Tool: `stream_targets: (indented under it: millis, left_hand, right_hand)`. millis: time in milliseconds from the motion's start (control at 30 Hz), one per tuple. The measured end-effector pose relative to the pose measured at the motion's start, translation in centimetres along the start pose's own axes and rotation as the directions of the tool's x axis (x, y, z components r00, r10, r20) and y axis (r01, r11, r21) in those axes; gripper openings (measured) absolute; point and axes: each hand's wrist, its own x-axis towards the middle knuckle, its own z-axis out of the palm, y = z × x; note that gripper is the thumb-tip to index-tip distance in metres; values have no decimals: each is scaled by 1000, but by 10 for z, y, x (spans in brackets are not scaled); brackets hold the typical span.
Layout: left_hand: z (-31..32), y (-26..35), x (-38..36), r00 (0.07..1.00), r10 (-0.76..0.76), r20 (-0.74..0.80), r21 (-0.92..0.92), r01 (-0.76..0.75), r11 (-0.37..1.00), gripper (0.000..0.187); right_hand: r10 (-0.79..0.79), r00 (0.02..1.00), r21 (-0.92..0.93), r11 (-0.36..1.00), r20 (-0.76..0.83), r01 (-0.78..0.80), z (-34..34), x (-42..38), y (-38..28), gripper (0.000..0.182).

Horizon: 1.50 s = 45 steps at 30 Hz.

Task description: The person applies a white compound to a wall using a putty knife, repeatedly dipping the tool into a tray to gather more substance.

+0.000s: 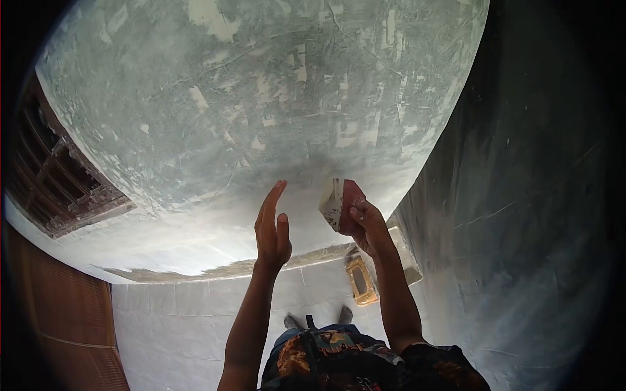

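Note:
My right hand [370, 227] grips a block [342, 205] with a dark red face and a pale, black-marked side, held up in front of the wall. To its left my left hand [272, 231] is raised with the fingers stretched upward and the thumb apart, holding nothing. Whether its fingertips touch the wall cannot be told. Beyond both hands rises the grey-green plastered wall [261, 111], with whitish patches and scratches over its surface.
A dark wooden lattice [62, 173] is set in the wall at the left. Below it stands a brown slatted panel [65, 306]. Near my right forearm, a yellowish frame-like object [362, 281] and a pale tray-like object [405, 257] lie low down. Grey floor tiles [176, 313] surround my feet.

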Motion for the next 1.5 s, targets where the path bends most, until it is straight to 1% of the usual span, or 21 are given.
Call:
stream_targets:
  millis: [33,100,167,200,233,333,400,533,600,700,833,867,1067,1167,1233,1300,1367,1400,1467,1500]
  left_hand:
    - [-12,2,10,1000,28,-9,-1,-28,1000,50]
    - [-34,6,28,987,154,-38,-6,-154,988,50]
    - [-55,12,48,973,224,-62,-1,-225,974,50]
    - [-63,19,54,959,273,-76,10,-273,962,50]
    - [-72,21,65,953,291,-83,8,-291,957,50]
    - [-100,28,93,931,352,-100,5,-354,935,52]
    - [-116,33,109,905,411,-106,83,-404,911,53]
    - [-136,43,131,875,469,-121,90,-460,883,54]
    - [-141,44,138,875,468,-127,98,-458,883,53]
    - [-145,45,152,849,509,-143,108,-497,861,56]
    - [-152,52,173,829,531,-177,110,-519,848,56]
    - [-154,54,180,819,545,-181,104,-535,838,54]
    - [-166,67,225,754,619,-222,116,-609,784,51]
    - [-175,77,249,718,651,-245,126,-642,756,50]
    - [-181,84,268,690,675,-261,136,-666,734,49]
    - [-186,91,289,655,692,-304,137,-689,712,47]
    - [-191,101,307,635,701,-326,142,-700,700,45]
    - [-194,103,317,614,717,-330,165,-711,684,45]
    - [-200,106,336,594,732,-334,187,-720,669,44]
    - [-204,108,346,582,737,-343,217,-714,665,44]
  right_hand:
    - [-19,1000,-23,1000,2,19,11,5,-2,27]
    - [-57,998,-53,997,18,58,38,15,-7,27]
    - [-124,983,-35,991,138,130,72,22,-15,26]
    - [-173,975,-49,982,140,181,80,23,-16,25]
    - [-187,971,-54,979,152,198,93,28,-18,25]
    - [-269,948,-149,944,171,295,142,34,-26,30]
    - [-297,939,-161,932,174,325,163,39,-28,32]
    - [-350,917,-198,901,190,385,197,45,-36,34]
    - [-370,903,-201,889,218,412,209,48,-39,33]
    - [-389,885,-223,867,255,445,219,55,-45,31]
    - [-398,864,-275,832,308,481,234,69,-60,29]
    - [-399,860,-276,829,319,487,238,73,-64,29]
    - [-435,812,-315,765,390,561,271,91,-100,27]
    - [-476,760,-325,705,442,631,297,99,-124,28]
    - [-530,720,-411,594,447,692,314,104,-142,30]
    - [-542,698,-423,556,469,716,335,107,-164,28]
    - [-628,599,-439,413,497,798,357,114,-184,29]
    - [-628,595,-437,409,502,801,369,118,-196,29]
    - [-708,443,-501,145,550,853,393,127,-220,26]
    - [-724,353,-480,34,593,877,405,135,-231,25]
